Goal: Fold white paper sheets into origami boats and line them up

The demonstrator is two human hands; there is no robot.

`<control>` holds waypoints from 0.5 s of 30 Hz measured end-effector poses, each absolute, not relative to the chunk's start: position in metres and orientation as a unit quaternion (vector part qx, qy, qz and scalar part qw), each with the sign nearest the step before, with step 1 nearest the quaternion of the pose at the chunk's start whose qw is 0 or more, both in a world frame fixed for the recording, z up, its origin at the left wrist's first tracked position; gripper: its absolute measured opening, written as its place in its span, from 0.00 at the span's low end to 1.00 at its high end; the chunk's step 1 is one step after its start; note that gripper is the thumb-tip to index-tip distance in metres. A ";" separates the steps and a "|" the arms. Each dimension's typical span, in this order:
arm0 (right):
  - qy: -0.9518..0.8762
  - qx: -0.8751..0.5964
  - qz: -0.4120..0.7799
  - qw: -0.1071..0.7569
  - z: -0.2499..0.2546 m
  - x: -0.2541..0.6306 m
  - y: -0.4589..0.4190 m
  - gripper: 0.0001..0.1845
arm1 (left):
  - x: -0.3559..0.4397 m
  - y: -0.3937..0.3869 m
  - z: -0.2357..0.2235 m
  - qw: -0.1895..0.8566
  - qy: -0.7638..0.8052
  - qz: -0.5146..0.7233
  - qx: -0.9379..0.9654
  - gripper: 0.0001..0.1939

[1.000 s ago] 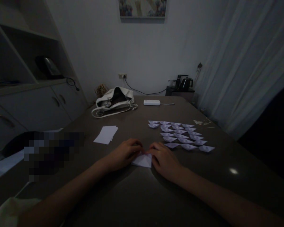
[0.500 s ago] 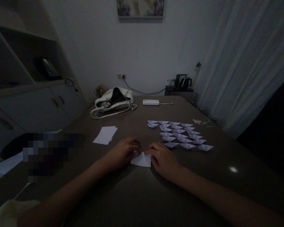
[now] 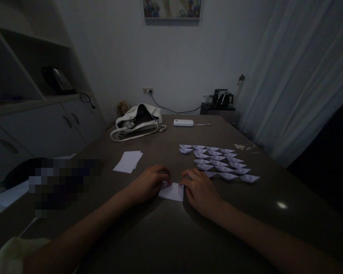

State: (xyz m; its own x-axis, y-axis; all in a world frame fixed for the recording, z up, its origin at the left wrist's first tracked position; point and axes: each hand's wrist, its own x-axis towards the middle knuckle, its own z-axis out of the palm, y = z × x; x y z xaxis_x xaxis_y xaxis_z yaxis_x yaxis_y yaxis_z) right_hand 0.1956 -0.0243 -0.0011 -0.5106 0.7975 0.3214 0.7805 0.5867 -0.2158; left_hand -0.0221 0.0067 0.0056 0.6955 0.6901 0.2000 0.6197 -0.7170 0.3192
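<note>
A small folded sheet of white paper (image 3: 172, 192) lies on the dark table in front of me. My left hand (image 3: 151, 183) has its curled fingers on the sheet's upper left corner. At the upper right corner, my right hand (image 3: 200, 190) grips the edge between thumb and fingers. Just beyond the right hand stand several white folded paper boats (image 3: 218, 163) in rows. Left of my hands rests a short stack of white paper sheets (image 3: 128, 161). The fingertips partly cover the paper's top corners.
A white handbag (image 3: 140, 121) sits open at the table's far left. Behind the boats lies a white device with a cable (image 3: 183, 123). Torn scraps (image 3: 244, 147) are near the right edge. A black kettle (image 3: 225, 100) stands beyond the table.
My right fingers have lifted and shifted slightly right along the paper's top edge. The left hand has barely moved. The whole view has shifted a little.
</note>
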 end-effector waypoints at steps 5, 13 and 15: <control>-0.872 -0.454 0.015 0.182 0.002 0.195 -0.025 0.15 | -0.022 0.006 0.006 0.081 0.343 0.155 0.923 0.20; -0.879 -0.441 0.021 0.180 -0.001 0.197 -0.023 0.16 | -0.025 0.008 0.010 0.053 0.354 0.146 0.922 0.17; -0.881 -0.436 0.025 0.180 -0.001 0.197 -0.022 0.16 | -0.026 0.009 0.010 0.079 0.362 0.148 0.917 0.18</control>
